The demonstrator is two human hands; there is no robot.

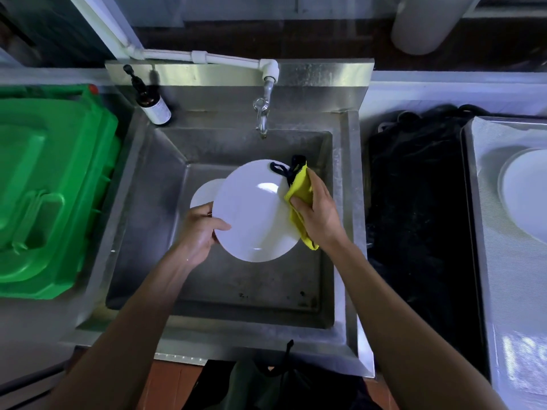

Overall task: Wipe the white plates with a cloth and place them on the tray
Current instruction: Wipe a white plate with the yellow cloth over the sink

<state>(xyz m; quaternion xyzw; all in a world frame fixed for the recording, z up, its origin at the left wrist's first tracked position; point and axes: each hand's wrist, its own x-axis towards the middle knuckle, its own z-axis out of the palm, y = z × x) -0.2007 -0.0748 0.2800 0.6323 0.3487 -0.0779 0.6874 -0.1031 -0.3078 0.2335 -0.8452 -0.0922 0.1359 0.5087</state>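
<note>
So, mid-wipe on a white plate point(251, 211) held over the sink point(340, 220).

Left hand point(201, 232) has its grip pinched on the plate's left rim, while the right hand point(318, 214) is closed around the yellow cloth point(299, 190), pressing it on the right rim. Another plate point(204, 192) waits underneath in the basin. One plate point(527, 196) already sits on the tray point(503, 291) far right. Next up is probably finishing the wipe, then carrying it right over the sink wall and the dark mat point(420, 217); looks like plenty of open room there.
</note>
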